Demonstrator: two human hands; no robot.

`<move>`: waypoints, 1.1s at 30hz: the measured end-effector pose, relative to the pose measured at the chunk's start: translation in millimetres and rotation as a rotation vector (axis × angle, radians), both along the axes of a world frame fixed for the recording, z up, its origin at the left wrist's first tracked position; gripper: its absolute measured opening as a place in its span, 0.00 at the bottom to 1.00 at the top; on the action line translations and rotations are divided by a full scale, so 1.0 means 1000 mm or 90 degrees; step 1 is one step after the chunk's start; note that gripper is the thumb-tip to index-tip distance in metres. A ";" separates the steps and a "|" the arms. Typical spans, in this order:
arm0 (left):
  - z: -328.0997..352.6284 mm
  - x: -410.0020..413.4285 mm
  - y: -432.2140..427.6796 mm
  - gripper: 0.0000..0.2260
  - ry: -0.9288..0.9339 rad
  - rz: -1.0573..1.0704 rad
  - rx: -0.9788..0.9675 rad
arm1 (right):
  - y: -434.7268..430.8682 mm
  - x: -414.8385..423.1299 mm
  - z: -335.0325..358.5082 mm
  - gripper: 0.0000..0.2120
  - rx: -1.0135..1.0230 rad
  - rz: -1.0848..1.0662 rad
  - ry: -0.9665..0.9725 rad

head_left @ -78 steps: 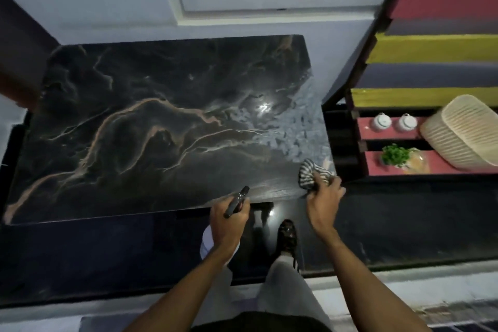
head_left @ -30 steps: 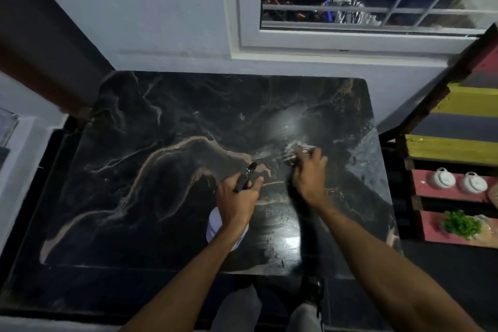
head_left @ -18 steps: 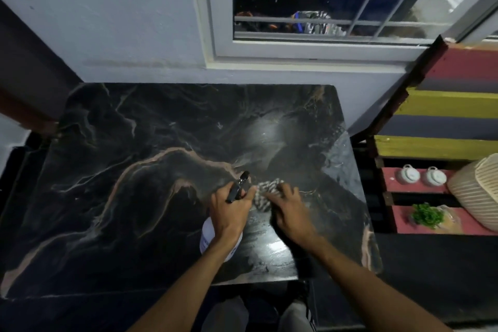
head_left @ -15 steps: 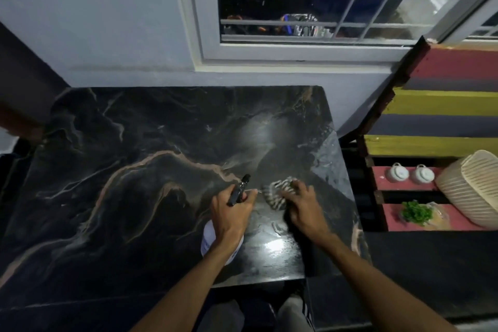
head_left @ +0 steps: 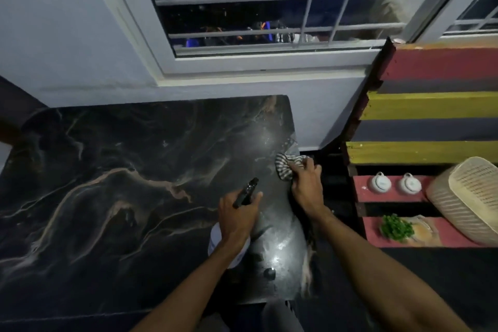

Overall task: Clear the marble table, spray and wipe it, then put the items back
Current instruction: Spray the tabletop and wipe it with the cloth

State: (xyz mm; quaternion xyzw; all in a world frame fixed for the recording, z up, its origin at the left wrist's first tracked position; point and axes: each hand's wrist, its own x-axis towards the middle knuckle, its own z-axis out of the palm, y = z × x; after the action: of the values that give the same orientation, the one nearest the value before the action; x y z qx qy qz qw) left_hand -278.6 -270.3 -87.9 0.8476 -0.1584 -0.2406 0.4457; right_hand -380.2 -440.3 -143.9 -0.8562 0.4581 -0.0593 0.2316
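Now wiping: right hand [head_left: 305, 187] grips the striped cloth [head_left: 286, 167] at the table's [head_left: 107, 170] right edge; left hand [head_left: 235, 217] is closed round the spray bottle [head_left: 244, 193] over the near side. Best to press flat, overlap passes through the wet sheen, and work leftward.
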 end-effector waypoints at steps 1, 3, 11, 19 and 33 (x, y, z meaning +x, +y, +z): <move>0.001 -0.003 -0.009 0.21 -0.003 0.016 -0.004 | 0.003 -0.006 -0.002 0.29 -0.002 0.021 -0.007; 0.004 -0.003 -0.025 0.21 -0.018 0.046 -0.015 | 0.028 -0.029 -0.011 0.30 -0.003 0.085 -0.006; -0.001 0.012 -0.059 0.19 -0.091 0.092 -0.013 | -0.064 0.046 -0.007 0.26 -0.006 0.097 -0.026; -0.001 0.043 -0.063 0.14 -0.056 0.178 -0.025 | -0.018 0.035 -0.029 0.28 0.042 0.268 -0.117; 0.009 0.163 0.034 0.21 -0.120 0.270 -0.025 | 0.026 0.192 -0.013 0.25 0.069 0.007 -0.080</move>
State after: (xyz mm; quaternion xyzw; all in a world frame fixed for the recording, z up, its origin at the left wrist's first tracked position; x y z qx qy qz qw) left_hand -115.9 -236.4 -78.5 0.8718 -0.0222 -0.0581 0.4859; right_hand -188.0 -414.6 -156.6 -0.8395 0.4401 -0.0866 0.3065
